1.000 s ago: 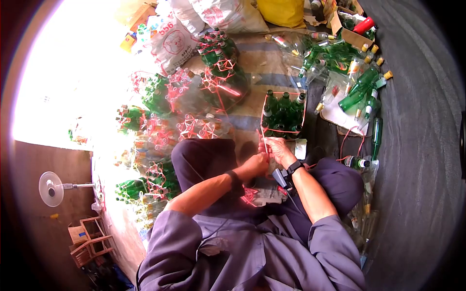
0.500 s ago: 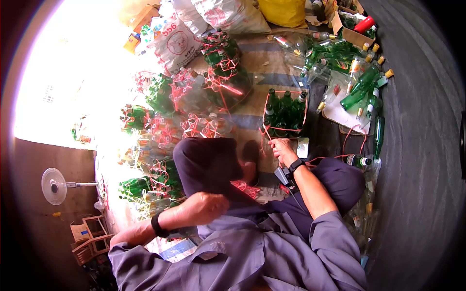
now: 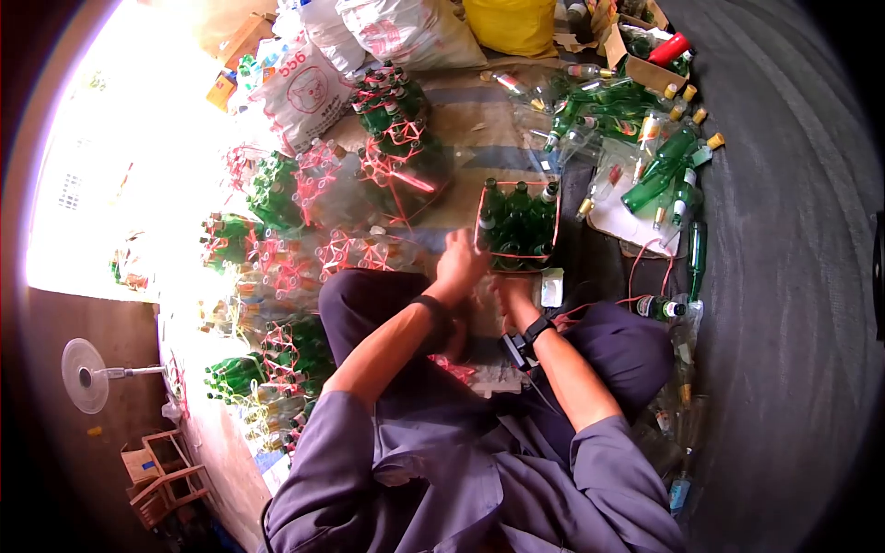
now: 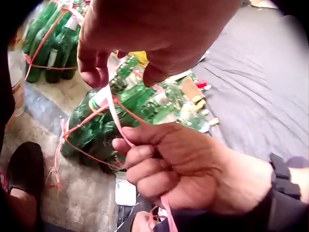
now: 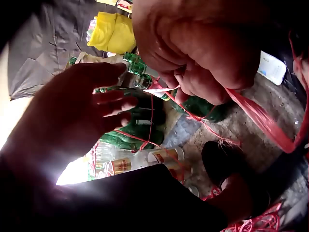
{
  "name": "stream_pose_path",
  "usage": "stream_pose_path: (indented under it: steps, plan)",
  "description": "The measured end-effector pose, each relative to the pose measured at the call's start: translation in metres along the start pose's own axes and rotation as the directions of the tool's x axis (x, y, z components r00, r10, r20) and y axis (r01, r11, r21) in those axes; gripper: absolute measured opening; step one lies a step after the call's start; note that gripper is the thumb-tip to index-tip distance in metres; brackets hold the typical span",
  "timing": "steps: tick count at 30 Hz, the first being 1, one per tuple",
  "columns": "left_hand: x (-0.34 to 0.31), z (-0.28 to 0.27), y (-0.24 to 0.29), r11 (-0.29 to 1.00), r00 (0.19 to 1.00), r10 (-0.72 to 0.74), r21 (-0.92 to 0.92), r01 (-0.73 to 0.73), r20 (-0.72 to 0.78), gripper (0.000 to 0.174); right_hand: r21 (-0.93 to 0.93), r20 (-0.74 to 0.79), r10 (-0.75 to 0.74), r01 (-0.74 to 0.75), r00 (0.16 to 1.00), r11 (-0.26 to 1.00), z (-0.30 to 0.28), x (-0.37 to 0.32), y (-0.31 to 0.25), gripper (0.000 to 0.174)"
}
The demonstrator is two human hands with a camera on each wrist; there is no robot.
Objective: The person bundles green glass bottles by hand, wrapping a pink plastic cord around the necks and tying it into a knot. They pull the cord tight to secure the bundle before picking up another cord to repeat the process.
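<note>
Green bottles point(image 3: 521, 217) stand grouped inside a loop of pink twine in the head view. My right hand point(image 3: 518, 300) is just below them; in the left wrist view its curled fingers point(image 4: 152, 176) grip a pink twine strand point(image 4: 115, 113), and the right wrist view shows this right hand point(image 5: 203, 55) from close by. By the group's near left corner is my left hand point(image 3: 461, 265). Its fingers are parted and slightly bent around the strand's upper part in the left wrist view, with thumb and fingertips apart. The right wrist view shows the left hand point(image 5: 72, 113) with spread fingers.
Tied bottle bundles point(image 3: 401, 147) stand on the left, and loose bottles point(image 3: 668, 166) lie on the right. White sacks point(image 3: 304, 88) and a yellow sack point(image 3: 512, 26) are at the back. Tangled pink twine point(image 5: 256, 220) lies near a foot.
My left hand has moved from above the lap, forward to the bottle group's near left corner. My right hand has stayed close to the group and shifted slightly. The head view has shifted a little.
</note>
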State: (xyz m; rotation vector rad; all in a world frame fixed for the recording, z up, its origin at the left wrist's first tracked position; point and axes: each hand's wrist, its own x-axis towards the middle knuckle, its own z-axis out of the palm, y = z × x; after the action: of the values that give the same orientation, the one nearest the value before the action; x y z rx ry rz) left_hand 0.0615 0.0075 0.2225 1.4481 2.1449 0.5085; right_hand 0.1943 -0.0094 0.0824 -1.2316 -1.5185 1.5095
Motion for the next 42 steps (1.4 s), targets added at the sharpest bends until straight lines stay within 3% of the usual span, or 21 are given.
stream_pose_path:
  steps: [3,7,9,10,11,12,13,14,15,16,18,22,23,24,25,27,31,34,37,40,42]
  plan:
    - [0.016,0.017,-0.020,0.995,0.995,0.095,-0.021,-0.096,-0.029,0.059,0.091,-0.138,0.179,-0.167,0.974,0.982,0.002,-0.010,-0.052,0.025]
    - [0.026,0.037,-0.034,0.990,0.990,0.103,-0.101,-0.093,0.097,0.055,0.001,-0.067,0.078,-0.079,0.995,0.997,0.008,-0.004,0.011,0.024]
    - [0.026,0.036,-0.028,0.992,0.997,-0.028,-0.123,0.037,0.073,0.049,-0.518,0.015,0.170,-0.138,0.985,0.844,0.008,-0.002,-0.002,0.037]
    - [0.026,0.038,-0.028,0.992,0.996,-0.028,-0.123,0.038,0.080,0.049,-0.518,0.012,0.176,-0.145,0.984,0.843,0.007,-0.005,-0.016,0.037]
    - [0.028,0.045,-0.035,0.990,0.997,-0.020,-0.140,0.031,0.073,0.049,-0.277,-0.046,0.428,-0.423,0.903,0.863,0.000,-0.013,-0.069,0.034]
    - [0.032,0.053,-0.044,0.987,0.998,-0.013,-0.157,0.023,0.066,0.050,-0.012,-0.033,0.653,-0.653,0.757,0.757,-0.005,-0.018,-0.099,0.033]
    - [0.041,0.077,-0.069,0.949,0.999,0.036,-0.315,-0.024,0.030,0.048,-0.012,-0.034,0.655,-0.656,0.755,0.755,-0.004,-0.014,-0.081,0.033]
    - [0.037,0.070,-0.061,0.949,0.999,0.034,-0.315,-0.022,0.034,0.048,-0.191,-0.022,0.453,-0.449,0.891,0.873,0.000,-0.009,-0.049,0.033]
    - [0.029,0.055,-0.045,0.866,0.986,-0.072,-0.481,0.135,0.148,0.047,-0.354,0.034,0.231,-0.205,0.972,0.912,0.002,-0.007,-0.030,0.034]
    - [0.024,0.047,-0.036,0.736,0.949,-0.154,-0.608,0.297,0.277,0.046,-0.353,0.034,0.236,-0.209,0.971,0.912,0.002,-0.007,-0.034,0.034]
    - [0.029,0.048,-0.040,0.616,0.924,-0.138,-0.700,0.362,0.357,0.049,0.091,-0.036,0.631,-0.626,0.775,0.774,0.002,-0.008,-0.047,0.027]
    - [0.032,0.045,-0.033,0.535,0.901,-0.153,-0.733,0.421,0.406,0.057,0.219,-0.008,0.604,-0.588,0.797,0.779,-0.004,-0.015,-0.002,0.026]
    - [0.032,0.045,-0.033,0.530,0.899,-0.162,-0.733,0.427,0.407,0.058,-0.073,-0.081,0.363,-0.369,0.928,0.927,0.004,-0.016,0.041,0.022]
    - [0.032,0.044,-0.033,0.525,0.897,-0.172,-0.733,0.433,0.408,0.058,-0.367,-0.067,0.087,-0.105,0.994,0.924,0.010,-0.015,0.064,0.019]
    - [0.033,0.043,-0.033,0.524,0.897,-0.174,-0.733,0.434,0.406,0.058,-0.367,-0.064,0.087,-0.104,0.994,0.925,0.010,-0.016,0.055,0.019]
    - [0.034,0.042,-0.033,0.534,0.889,-0.181,-0.717,0.448,0.420,0.059,-0.687,0.039,-0.204,0.175,0.978,0.706,0.006,-0.020,0.030,0.022]
    - [0.032,0.047,-0.033,0.501,0.888,-0.184,-0.736,0.454,0.422,0.055,-0.710,0.118,-0.217,0.236,0.969,0.664,0.012,-0.021,0.030,0.008]
    - [0.027,0.051,-0.038,0.481,0.910,-0.118,-0.779,0.402,0.397,0.046,-0.741,0.196,-0.240,0.304,0.951,0.599,0.015,-0.022,0.038,0.019]
    - [0.027,0.061,-0.043,0.438,0.942,-0.063,-0.839,0.323,0.330,0.035,-0.725,0.108,-0.272,0.263,0.956,0.636,0.010,-0.027,0.022,0.024]
    - [0.030,0.065,-0.046,0.290,0.923,-0.079,-0.877,0.384,0.378,0.030,-0.808,0.189,-0.411,0.379,0.892,0.451,0.008,-0.029,0.016,0.034]
    - [0.030,0.064,-0.041,0.350,0.939,-0.110,-0.872,0.343,0.325,0.022,-0.572,0.040,-0.058,0.070,0.998,0.817,0.012,-0.031,-0.001,0.025]
